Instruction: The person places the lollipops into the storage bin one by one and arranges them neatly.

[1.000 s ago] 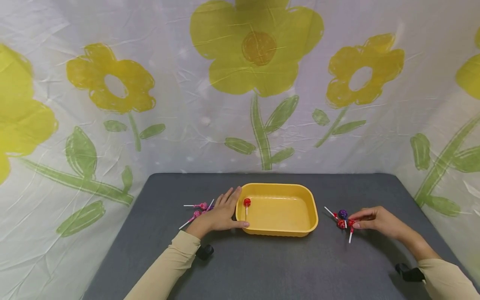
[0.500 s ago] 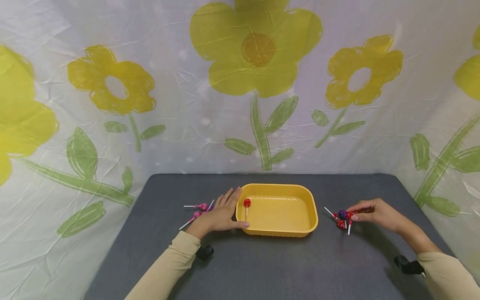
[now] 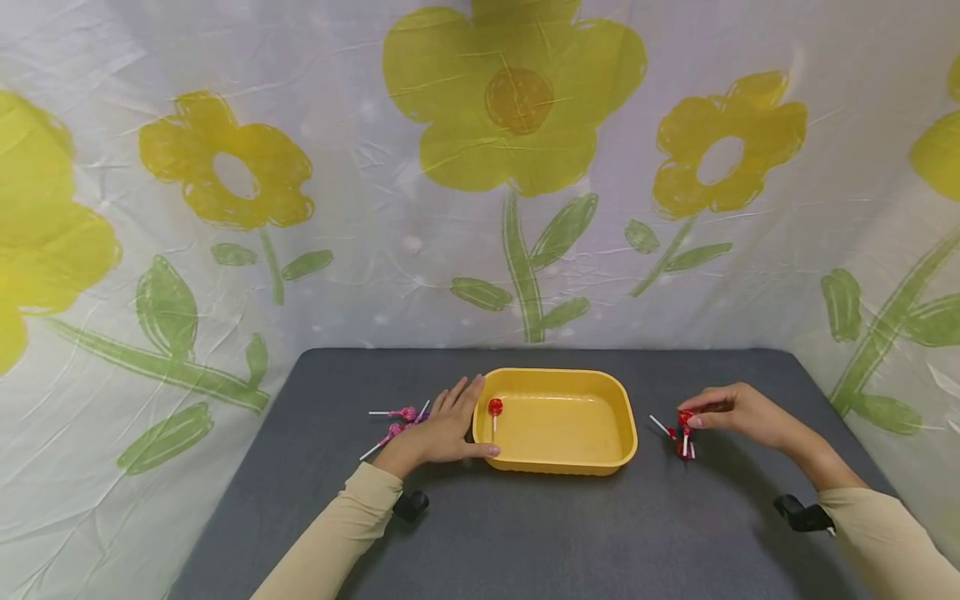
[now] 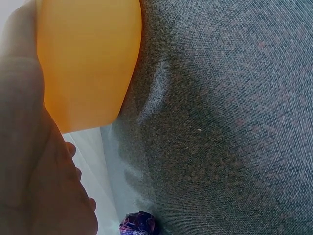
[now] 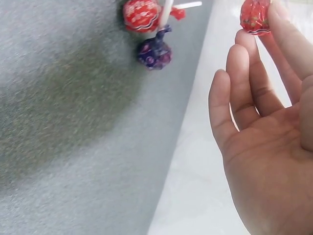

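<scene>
My right hand (image 3: 742, 421) pinches a red-wrapped lollipop (image 3: 686, 420) between thumb and fingertips, raised above the table on the right. Below it lie another red lollipop (image 5: 142, 14) and a purple one (image 5: 155, 53), partly hidden in the head view. My left hand (image 3: 442, 433) rests against the left end of a yellow plastic tray (image 3: 555, 467), fingers spread straight along the rim and thumb at the front. Inside the tray, near its left wall, lies a red lollipop (image 3: 495, 407) with its white stick toward me.
Pink lollipops (image 3: 407, 414) lie left of the tray, partly behind my left hand, with a purple lollipop (image 4: 138, 224) among them. The dark grey table (image 3: 555, 533) ends at a flower-printed cloth backdrop (image 3: 360, 250).
My right hand has lifted the red lollipop from the table and moved it up and leftward, over the others on the right. The left hand and tray stay put.
</scene>
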### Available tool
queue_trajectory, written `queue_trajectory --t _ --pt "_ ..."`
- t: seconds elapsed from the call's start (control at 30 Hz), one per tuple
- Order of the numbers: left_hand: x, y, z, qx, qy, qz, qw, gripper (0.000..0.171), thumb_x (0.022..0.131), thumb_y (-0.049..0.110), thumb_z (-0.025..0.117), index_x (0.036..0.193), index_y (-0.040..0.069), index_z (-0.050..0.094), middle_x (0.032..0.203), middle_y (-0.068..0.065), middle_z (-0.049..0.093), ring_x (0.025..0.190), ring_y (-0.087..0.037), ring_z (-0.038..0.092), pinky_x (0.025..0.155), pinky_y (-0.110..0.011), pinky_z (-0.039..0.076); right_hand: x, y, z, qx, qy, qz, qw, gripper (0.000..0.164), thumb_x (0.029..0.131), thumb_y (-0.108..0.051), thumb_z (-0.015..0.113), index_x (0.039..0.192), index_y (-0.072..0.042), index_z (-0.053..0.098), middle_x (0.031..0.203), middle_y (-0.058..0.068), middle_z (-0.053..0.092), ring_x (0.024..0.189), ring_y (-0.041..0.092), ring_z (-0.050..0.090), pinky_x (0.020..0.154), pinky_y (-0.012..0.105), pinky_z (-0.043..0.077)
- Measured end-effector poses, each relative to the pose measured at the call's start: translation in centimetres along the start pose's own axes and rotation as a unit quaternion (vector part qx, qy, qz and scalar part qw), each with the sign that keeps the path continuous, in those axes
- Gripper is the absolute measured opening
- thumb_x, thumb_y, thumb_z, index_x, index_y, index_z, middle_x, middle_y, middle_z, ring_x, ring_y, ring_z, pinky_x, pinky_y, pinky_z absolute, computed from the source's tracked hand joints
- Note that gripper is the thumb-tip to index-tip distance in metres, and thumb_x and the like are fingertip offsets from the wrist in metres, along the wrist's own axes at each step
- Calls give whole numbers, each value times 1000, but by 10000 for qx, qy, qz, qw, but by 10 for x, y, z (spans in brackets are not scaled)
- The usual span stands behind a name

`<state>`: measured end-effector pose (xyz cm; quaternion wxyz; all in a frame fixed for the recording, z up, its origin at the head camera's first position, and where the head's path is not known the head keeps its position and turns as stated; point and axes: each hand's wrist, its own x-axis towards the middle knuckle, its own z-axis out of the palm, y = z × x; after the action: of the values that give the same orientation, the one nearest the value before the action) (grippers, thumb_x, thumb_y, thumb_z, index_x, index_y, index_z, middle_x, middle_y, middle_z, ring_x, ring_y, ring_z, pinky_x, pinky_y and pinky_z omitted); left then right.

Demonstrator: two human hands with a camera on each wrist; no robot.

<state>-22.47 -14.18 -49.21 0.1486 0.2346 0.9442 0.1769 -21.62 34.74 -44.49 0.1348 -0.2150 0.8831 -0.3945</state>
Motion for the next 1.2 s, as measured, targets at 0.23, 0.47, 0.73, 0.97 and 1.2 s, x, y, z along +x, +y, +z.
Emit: queue_trajectory --t 0.23,0.47,0.73,0.97,1.2 --pt "0 1 0 18 -26 -6 10000 122 80 77 59 159 18 -13 170 0 -7 158 -26 -7 126 -56 1 11 -9 0 60 -105 4 9999 35 93 -24 69 121 -3 70 106 6 74 89 1 67 77 23 57" --pt "2 0 1 113 -42 -10 9999 122 80 78 58 159 19 -14 169 2 -9 158 -25 -7 126 -56 1 24 -22 1 64 -210 -32 9998 30 93 -25 69 119 -9 71 109 10 73 88 3 68 77 25 57" --pt "2 -2 2 98 -27 55 9999 122 80 79 57 159 19 -15 170 0 -8 157 -25 -7 126 -56 1 43 -32 5 16 -273 -93 9996 29 92 -25 70 117 -11 73 109 11 73 88 8 68 77 23 57" --pt "1 -1 1 84 -70 28 9999 122 80 78 57 159 19 -15 169 0 -9 157 -25 -8 126 -56 0 55 -45 6 -24 -313 19 9995 31 92 -29 70 119 -13 72 112 10 73 91 5 68 82 29 59" --pt "2 -3 2 106 -50 44 9999 123 79 80 56 159 19 -15 169 0 -9 157 -25 -8 126 -56 1 65 -51 8 -140 -382 -40 9992 35 92 -33 69 120 -13 72 114 7 73 98 12 68 82 23 56"
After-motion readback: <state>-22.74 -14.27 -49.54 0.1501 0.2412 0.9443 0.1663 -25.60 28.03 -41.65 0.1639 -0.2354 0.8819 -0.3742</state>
